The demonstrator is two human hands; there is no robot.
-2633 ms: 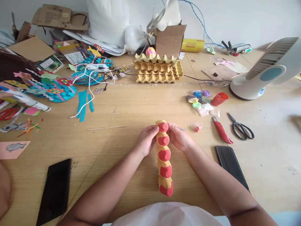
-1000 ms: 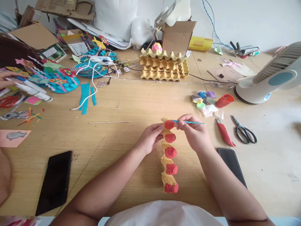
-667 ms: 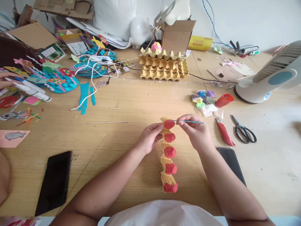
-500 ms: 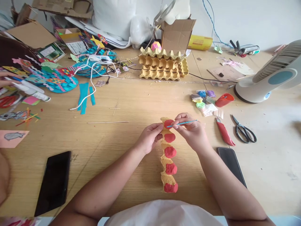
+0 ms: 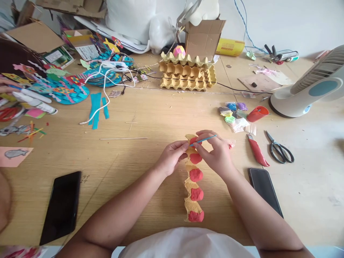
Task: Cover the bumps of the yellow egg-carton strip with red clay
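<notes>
A strip of yellow egg carton (image 5: 192, 205) runs lengthwise in front of me, and red clay (image 5: 196, 175) covers the tips of its several cups. My left hand (image 5: 173, 156) pinches the strip's left edge near the far end. In my right hand (image 5: 215, 150) is a thin blue modelling tool (image 5: 205, 139), gripped between thumb and fingers. The tool's tip lies against the red clay on the farthest cup, close to my left fingertips. My right fingers partly cover that cup.
To the right are a red-handled knife (image 5: 258, 152), black scissors (image 5: 281, 148), a phone (image 5: 264, 190), a red cup (image 5: 257, 114), clay packets (image 5: 233, 114) and a fan (image 5: 303, 89). Egg cartons (image 5: 185, 84) stand behind. Another phone (image 5: 61, 206) and another person's hand (image 5: 6, 86) are at left.
My right hand has shifted slightly left and turned, bringing the blue tool's tip nearer my left fingertips. The left hand keeps its hold on the strip.
</notes>
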